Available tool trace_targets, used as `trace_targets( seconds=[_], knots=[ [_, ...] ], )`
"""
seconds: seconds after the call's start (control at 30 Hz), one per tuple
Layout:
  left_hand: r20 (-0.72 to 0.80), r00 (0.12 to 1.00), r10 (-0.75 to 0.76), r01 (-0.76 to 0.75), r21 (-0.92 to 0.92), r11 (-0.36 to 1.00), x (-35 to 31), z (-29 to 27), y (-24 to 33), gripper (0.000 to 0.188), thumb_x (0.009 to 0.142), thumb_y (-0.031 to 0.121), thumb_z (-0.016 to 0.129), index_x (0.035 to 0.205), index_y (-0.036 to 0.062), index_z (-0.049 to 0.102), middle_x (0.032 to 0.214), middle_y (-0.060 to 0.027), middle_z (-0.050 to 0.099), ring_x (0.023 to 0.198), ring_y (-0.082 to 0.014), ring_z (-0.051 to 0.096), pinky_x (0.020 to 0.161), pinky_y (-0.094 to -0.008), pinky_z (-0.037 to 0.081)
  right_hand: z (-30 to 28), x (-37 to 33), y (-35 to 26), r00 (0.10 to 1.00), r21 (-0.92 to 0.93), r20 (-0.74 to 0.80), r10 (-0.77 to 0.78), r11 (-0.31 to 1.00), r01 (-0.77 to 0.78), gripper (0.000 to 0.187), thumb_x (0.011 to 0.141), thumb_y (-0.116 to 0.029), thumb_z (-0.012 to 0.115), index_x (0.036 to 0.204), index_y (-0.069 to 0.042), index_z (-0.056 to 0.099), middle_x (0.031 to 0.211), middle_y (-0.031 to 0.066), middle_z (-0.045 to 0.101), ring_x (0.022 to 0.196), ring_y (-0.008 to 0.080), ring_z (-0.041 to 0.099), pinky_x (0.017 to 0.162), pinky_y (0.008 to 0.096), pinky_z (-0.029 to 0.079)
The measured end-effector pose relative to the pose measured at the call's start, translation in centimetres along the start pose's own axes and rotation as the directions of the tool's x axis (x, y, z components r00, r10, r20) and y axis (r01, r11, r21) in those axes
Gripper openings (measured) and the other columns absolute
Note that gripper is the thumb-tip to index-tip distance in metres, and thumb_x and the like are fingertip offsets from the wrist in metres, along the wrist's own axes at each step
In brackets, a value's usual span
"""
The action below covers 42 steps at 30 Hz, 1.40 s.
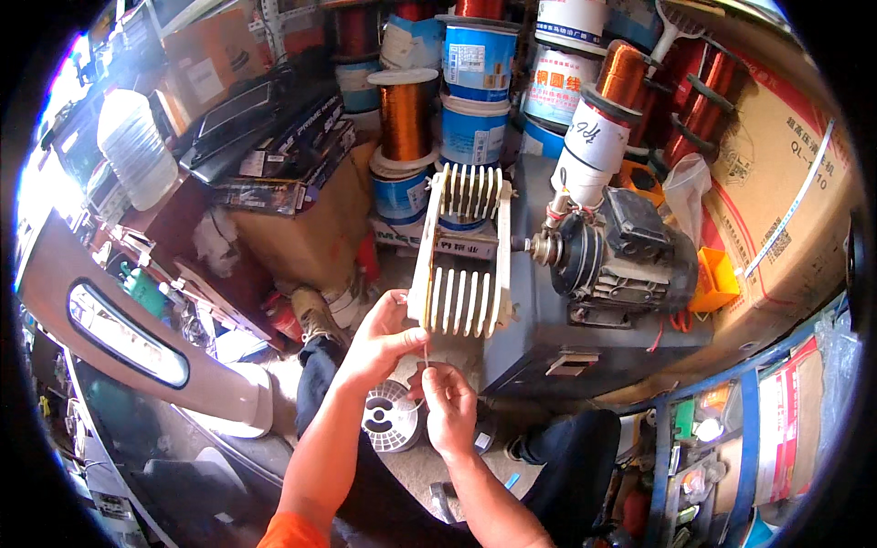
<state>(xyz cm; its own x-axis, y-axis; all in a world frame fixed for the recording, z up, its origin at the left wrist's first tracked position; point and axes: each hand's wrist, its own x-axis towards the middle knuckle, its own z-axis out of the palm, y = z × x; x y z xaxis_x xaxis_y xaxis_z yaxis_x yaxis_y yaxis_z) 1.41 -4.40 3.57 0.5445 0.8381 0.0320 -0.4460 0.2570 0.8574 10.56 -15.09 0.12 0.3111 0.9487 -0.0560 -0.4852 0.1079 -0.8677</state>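
Observation:
A pale winding former [422,247] with two rows of comb-like slots stands in front of me, joined at its right side to a motor's shaft. My left hand [384,342] is closed at its lower left corner, thumb and fingers pinched together. Just below, my right hand [448,406] pinches a thin wire [426,353] that runs up to the left thumb. Where the wire goes above the left hand is hard to make out. Below the hands, on the floor, lies a grey spool [391,416] with a slotted end.
A dark motor [630,251] sits on a grey cabinet [575,352] to the right. Spools of copper wire [406,119] and blue-and-white drums [477,64] are stacked behind. A large carton [776,173] stands far right, a blue-framed rack [658,457] below it. Cartons [283,228] fill the left.

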Motion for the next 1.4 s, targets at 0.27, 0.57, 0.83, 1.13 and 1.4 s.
trace_targets(
  seconds=[0.27,0.57,0.83,1.13,1.4],
  knots=[
    [0.008,0.998,0.057,-0.055,-0.140,0.989,0.0,-0.3,-1.0,0.042,0.084,0.017,0.065,0.118,0.0050,0.043,0.101,-0.0072,0.057,0.080,-0.0183,0.061,0.068,-0.0296,0.050,1.6,-1.2,-1.8,0.997,-0.016,-0.081,-0.015,1.000,0.014,0.010,0.091,-0.011,0.057,0.087,-0.003,0.059,0.064,-0.0051,0.051,0.053,0.0015,0.042,0.048,0.0175,0.035],
    [-0.077,0.986,0.151,-0.151,0.004,0.989,0.3,0.4,-2.9,0.037,0.093,0.021,0.051,0.125,0.0071,0.039,0.101,-0.0074,0.057,0.074,-0.0158,0.059,0.064,-0.0268,0.051,1.1,-3.4,-1.7,0.985,-0.098,-0.008,-0.172,0.981,0.170,0.008,0.092,-0.007,0.056,0.091,0.000,0.060,0.072,-0.0068,0.052,0.063,-0.0002,0.043,0.055,0.0165,0.036],
    [-0.029,0.981,0.194,-0.196,-0.164,0.967,-0.5,1.2,-2.3,0.046,0.088,0.015,0.058,0.127,0.0049,0.036,0.108,-0.0106,0.056,0.081,-0.0191,0.061,0.068,-0.0302,0.052,0.8,-2.8,-0.4,0.994,0.070,-0.082,-0.069,0.995,0.075,0.011,0.092,-0.011,0.057,0.088,-0.002,0.061,0.070,-0.0080,0.052,0.062,-0.0017,0.043,0.053,0.0158,0.036],
    [-0.141,0.984,0.104,-0.113,-0.055,0.992,-0.8,3.3,-1.1,0.046,0.080,0.003,0.063,0.121,0.0075,0.041,0.102,-0.0068,0.057,0.077,-0.0151,0.059,0.064,-0.0262,0.049,-2.2,-0.9,-0.2,0.978,-0.422,0.113,-0.177,0.882,0.209,0.021,0.088,-0.017,0.061,0.100,0.000,0.059,0.080,0.0153,0.062,0.072,0.0233,0.061,0.066,0.0323,0.048],
    [-0.169,0.983,0.073,-0.074,0.001,0.997,-0.5,1.8,0.2,0.034,0.082,0.008,0.062,0.114,0.0076,0.051,0.102,-0.0010,0.059,0.082,-0.0112,0.059,0.073,-0.0240,0.048,-11.6,-2.1,2.3,0.994,-0.824,0.109,-0.029,0.556,0.107,0.030,0.084,-0.025,0.061,0.104,-0.002,0.059,0.083,0.0188,0.065,0.082,0.0361,0.063,0.069,0.0422,0.050]
  ],
)
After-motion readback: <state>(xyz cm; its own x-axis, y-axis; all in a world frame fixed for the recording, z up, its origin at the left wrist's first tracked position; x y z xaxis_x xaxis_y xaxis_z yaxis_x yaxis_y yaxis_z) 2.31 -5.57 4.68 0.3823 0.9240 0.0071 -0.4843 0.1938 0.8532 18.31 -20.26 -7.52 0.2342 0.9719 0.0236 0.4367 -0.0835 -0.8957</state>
